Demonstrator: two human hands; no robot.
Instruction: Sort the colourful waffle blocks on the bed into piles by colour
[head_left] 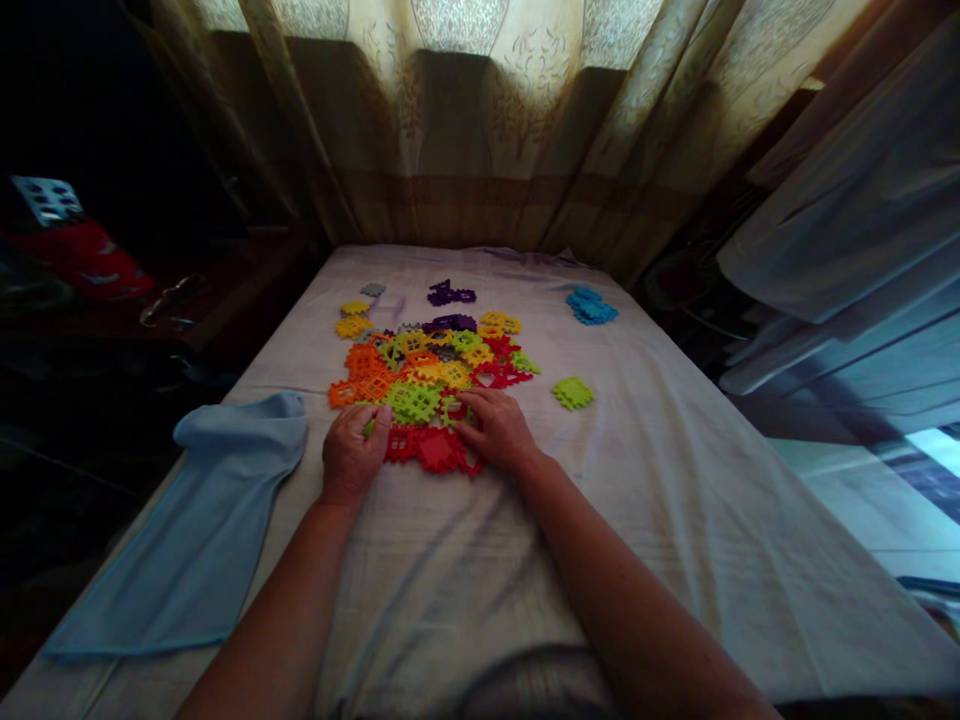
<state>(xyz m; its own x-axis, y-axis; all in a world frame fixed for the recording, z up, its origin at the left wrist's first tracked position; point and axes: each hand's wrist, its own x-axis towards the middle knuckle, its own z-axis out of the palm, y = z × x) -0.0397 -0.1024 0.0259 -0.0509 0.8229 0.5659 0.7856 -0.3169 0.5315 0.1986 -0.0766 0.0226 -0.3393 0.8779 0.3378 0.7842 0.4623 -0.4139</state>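
Pile of plastic pieces observed at mid-sheet, between and just beyond the two hands. Toothed edges and cut-out centres noted on many pieces; overlap is seen throughout.

Left hand: placed at the near left edge of the pile, fingers curled, thumb toward the pile. A sliver of green is seen beside the thumb; whether it is gripped cannot be told.

Right hand: laid at the near right edge, fingers bent over green and red pieces, with a narrow gap seen between thumb and fingers. Whether any piece is held cannot be told.

Red pieces are located between the hands, at the near side. Green pieces are set just behind them; orange pieces are grouped at the left of the pile.

Apart from the pile: purple pieces at the far side, a grey piece at far left, blue pieces at far right, a lone green square nearer on the right.

All pieces are carried by a pale, creased sheet. A blue cloth is spread along its left edge. The far end is backed by a patterned curtain.
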